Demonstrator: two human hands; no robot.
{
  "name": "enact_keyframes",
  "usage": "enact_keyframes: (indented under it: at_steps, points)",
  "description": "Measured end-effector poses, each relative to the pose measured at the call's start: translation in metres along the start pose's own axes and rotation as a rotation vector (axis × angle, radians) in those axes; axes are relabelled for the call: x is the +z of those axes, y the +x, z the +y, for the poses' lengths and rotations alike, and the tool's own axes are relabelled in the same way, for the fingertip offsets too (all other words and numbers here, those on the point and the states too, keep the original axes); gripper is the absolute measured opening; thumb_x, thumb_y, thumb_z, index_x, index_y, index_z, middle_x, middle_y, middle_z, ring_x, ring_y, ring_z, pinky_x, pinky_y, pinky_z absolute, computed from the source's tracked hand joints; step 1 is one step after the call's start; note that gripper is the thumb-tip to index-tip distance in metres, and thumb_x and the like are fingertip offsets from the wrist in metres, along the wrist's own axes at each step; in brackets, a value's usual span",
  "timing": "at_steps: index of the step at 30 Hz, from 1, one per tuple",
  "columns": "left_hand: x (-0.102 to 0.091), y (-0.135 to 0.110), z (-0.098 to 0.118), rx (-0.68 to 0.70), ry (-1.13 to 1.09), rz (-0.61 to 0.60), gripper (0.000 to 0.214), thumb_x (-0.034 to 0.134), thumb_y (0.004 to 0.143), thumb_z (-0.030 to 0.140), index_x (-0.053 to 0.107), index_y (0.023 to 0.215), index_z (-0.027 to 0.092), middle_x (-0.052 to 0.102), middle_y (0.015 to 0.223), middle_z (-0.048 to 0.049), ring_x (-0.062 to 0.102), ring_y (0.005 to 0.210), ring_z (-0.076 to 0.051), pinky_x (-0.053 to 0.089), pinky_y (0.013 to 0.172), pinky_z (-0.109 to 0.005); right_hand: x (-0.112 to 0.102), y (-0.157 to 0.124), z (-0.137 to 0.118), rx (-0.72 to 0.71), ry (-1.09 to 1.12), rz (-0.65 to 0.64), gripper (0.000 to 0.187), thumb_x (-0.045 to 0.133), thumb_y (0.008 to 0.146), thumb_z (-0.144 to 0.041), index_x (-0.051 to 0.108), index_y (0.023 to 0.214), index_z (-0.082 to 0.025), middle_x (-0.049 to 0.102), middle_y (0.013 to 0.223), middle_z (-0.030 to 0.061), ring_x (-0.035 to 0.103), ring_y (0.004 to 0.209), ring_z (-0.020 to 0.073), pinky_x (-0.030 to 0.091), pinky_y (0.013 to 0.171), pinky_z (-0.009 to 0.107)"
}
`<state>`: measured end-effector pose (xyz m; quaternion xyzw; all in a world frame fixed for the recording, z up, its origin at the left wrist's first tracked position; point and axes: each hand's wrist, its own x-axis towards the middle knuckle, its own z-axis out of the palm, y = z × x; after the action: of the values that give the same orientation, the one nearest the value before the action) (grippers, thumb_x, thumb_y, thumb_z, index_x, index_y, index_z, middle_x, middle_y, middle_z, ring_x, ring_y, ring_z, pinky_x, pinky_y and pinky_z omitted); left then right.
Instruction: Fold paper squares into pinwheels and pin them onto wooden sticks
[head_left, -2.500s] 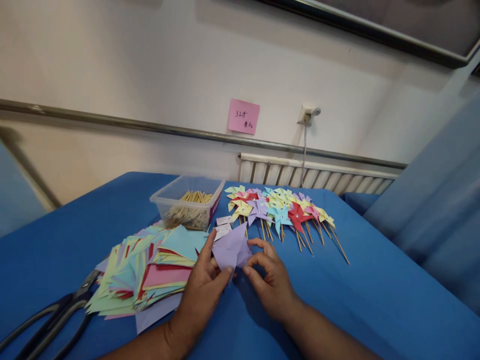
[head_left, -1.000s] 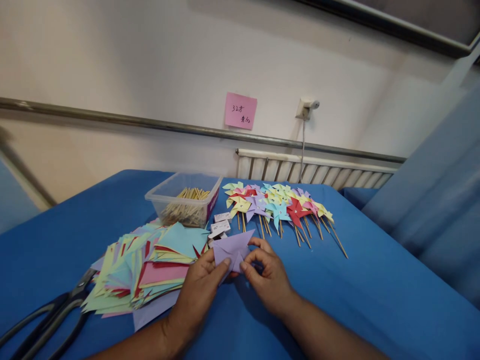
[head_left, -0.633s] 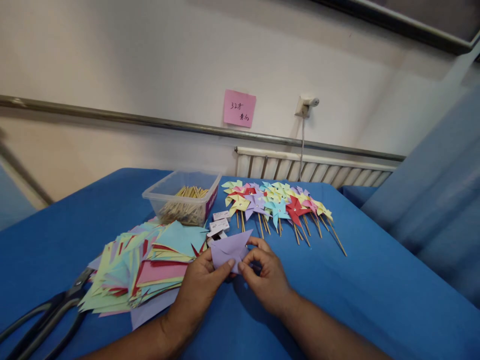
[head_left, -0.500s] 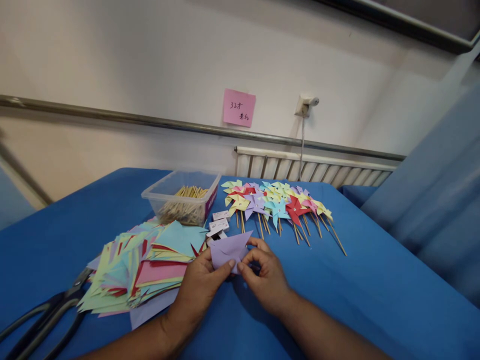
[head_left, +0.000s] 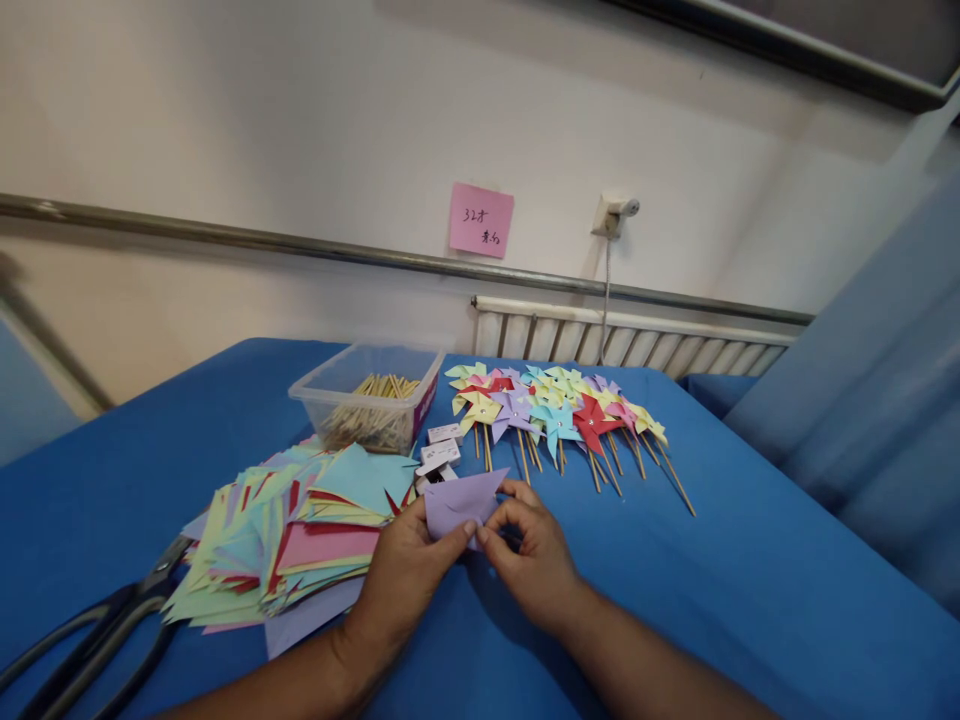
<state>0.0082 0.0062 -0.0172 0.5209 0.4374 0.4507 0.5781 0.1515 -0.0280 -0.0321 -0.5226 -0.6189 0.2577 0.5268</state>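
A purple sheet of paper is held up between both hands above the blue table. My left hand pinches its left and lower side, with the thumb flat across the front. My right hand grips the lower right edge, thumb and fingertips meeting close to the left thumb. The paper's upper right corner rises to a point. Left of my left hand lies a heap of cut coloured paper sheets, in blue, yellow, pink, red and purple. Small white boxes sit just behind the held paper.
Scissors with dark handles lie at the left. A clear plastic box of thin sticks stands at the back. Finished paper pinwheels on sticks are laid in rows behind my right hand. A radiator lines the wall.
Both hands keep almost the same hold on the purple paper. The whole view has shifted slightly, so everything appears a little further right and lower.
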Motion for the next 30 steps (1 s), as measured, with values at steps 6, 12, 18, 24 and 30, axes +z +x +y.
enact_keyframes:
  at_steps: [6,12,18,24,30]
  points:
    - [-0.001,0.0,-0.001,-0.005,0.003,-0.012,0.041,0.076,0.061,0.028,0.067,0.098,0.014,0.074,0.09,-0.0061,0.067,0.085,-0.024,0.05,0.08,-0.034,0.001,-0.001,0.001,0.002,0.001,0.002,0.014,0.061,0.074,-0.012,0.06,0.063,-0.02,0.06,0.11,0.0056,0.058,0.103,0.0198,0.047,0.086,0.033]
    - [-0.001,0.0,0.0,0.011,0.053,-0.002,0.04,0.074,0.064,0.028,0.066,0.1,0.014,0.074,0.091,-0.0062,0.066,0.084,-0.023,0.05,0.079,-0.033,0.002,-0.002,0.001,0.018,0.013,-0.006,0.013,0.062,0.074,-0.013,0.06,0.063,-0.02,0.06,0.108,0.0052,0.058,0.102,0.0197,0.045,0.087,0.033]
    - [-0.002,-0.002,0.003,-0.004,0.054,0.012,0.039,0.075,0.062,0.029,0.068,0.097,0.016,0.074,0.091,-0.0054,0.067,0.083,-0.023,0.051,0.078,-0.033,0.0,0.0,0.003,0.031,0.05,0.058,0.007,0.065,0.07,-0.015,0.059,0.071,-0.02,0.058,0.112,0.0065,0.056,0.106,0.0221,0.045,0.089,0.036]
    - [-0.002,-0.004,0.001,-0.015,0.048,-0.053,0.034,0.074,0.064,0.03,0.068,0.096,0.017,0.074,0.09,-0.0054,0.067,0.08,-0.023,0.051,0.072,-0.032,-0.001,0.001,0.011,0.079,0.194,0.077,0.043,0.065,0.071,-0.018,0.051,0.112,-0.022,0.06,0.11,0.0071,0.06,0.097,0.0199,0.05,0.083,0.033]
    - [-0.003,-0.004,-0.003,0.0,0.152,-0.093,0.033,0.071,0.066,0.028,0.066,0.096,0.017,0.073,0.089,-0.0058,0.066,0.079,-0.024,0.051,0.072,-0.032,-0.005,0.004,0.004,0.005,0.058,-0.009,0.018,0.07,0.068,-0.021,0.065,0.086,-0.021,0.061,0.103,0.0056,0.059,0.099,0.021,0.046,0.088,0.033]
